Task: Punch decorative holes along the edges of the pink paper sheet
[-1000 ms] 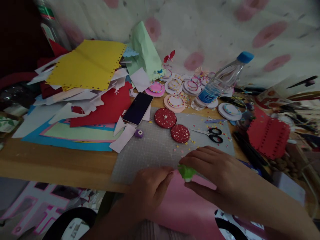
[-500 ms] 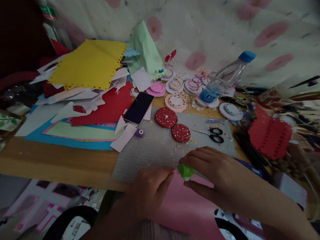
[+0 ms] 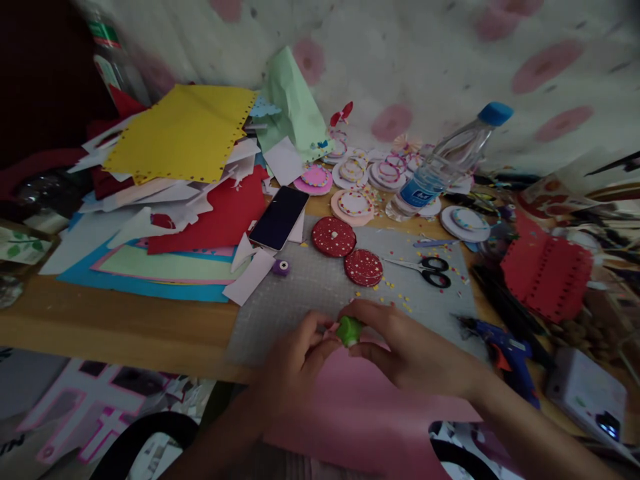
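A small green craft paper punch (image 3: 349,330) is pinched between the thumb and fingers of my right hand (image 3: 400,340). It sits at the upper edge of a large pink paper sheet (image 3: 360,413), which hangs over the table's front edge. My left hand (image 3: 305,353) is closed on the sheet's upper left corner, its fingertips close beside the punch. Beyond my hands, on the grey cutting mat (image 3: 280,313), lie two red dotted discs (image 3: 333,236), black-handled scissors (image 3: 420,265) and a purple punch (image 3: 281,267). How far the paper reaches into the green punch is hidden.
Left stands a paper pile topped by a yellow sheet (image 3: 185,133), with a phone (image 3: 280,217) beside it. Beaded rings on paper discs (image 3: 354,203) and a water bottle (image 3: 425,180) stand behind. A blue glue gun (image 3: 510,350) and a red punched sheet (image 3: 545,260) lie right.
My right hand has moved left with the green punch, toward my left hand. The left fingers have curled up closer to it. The glue gun is now more exposed.
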A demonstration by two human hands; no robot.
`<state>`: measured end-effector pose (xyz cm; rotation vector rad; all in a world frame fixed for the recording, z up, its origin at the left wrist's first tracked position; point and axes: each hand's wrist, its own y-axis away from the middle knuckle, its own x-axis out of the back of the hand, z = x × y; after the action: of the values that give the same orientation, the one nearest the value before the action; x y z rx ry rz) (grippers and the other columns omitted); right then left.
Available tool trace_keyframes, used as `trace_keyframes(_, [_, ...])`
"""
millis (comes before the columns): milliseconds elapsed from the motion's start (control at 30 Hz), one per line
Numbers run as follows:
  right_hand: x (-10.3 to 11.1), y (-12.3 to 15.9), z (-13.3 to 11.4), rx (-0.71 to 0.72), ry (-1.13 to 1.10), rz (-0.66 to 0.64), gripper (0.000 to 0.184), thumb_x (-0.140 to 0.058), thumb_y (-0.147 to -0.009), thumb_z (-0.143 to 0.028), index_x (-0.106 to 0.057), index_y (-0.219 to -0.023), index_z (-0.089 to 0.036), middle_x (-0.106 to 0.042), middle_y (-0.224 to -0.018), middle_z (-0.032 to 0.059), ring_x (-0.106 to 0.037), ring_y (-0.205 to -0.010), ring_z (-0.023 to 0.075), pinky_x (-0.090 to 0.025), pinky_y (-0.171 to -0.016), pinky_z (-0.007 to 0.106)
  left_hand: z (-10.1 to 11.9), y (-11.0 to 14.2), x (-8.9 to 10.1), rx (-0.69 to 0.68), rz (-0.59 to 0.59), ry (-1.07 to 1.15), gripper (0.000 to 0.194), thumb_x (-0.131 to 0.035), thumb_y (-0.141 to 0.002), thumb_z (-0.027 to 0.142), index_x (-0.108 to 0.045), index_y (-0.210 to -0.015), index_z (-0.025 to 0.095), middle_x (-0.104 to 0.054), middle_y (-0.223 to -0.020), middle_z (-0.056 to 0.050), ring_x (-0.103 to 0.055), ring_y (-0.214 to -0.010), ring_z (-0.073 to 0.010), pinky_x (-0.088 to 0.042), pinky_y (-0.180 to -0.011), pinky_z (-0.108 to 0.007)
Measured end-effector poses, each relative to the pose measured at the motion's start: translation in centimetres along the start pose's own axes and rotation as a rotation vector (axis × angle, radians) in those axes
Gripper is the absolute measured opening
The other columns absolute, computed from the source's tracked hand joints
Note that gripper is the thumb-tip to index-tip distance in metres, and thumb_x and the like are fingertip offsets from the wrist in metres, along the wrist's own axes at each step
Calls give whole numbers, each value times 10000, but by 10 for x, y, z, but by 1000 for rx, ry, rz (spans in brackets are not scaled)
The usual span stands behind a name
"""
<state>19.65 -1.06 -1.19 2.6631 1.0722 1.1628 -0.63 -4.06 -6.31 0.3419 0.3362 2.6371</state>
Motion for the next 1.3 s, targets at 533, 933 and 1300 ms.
trace_keyframes(533, [-9, -16, -5, -96, -82, 34, 193, -533, -775, -60, -624, -914, -158, -669, -839, 54, -598, -756, 166, -451, -679, 274, 6, -14, -1, -5, -42, 194, 620, -787, -714, 328, -535, -1275, 245, -651, -1227, -60, -609, -1134, -245, -490, -940, -354])
trace_keyframes(933, [-11, -26, -2, -112, -51, 41, 221, -490, -717, -14, -607, -843, -152, -664, -791, 35, -587, -711, 148, -400, -615, 239, -1, -22, -13, -28, 58, 333, 200, -649, -819, 288, -665, -982, 174, -690, -901, -23, -639, -863, -189, -495, -732, -264])
trace_keyframes(1300, [-2, -17, 7, -112, -26, -27, 107, -590, -825, -193, -618, -926, -169, -657, -870, 56, -584, -774, 177, -419, -697, 280, -7, -19, 13, 206, -64, 419, 507, -660, -771, 205, -517, -1255, 152, -731, -872, -41, -674, -768, -163, -479, -650, -238])
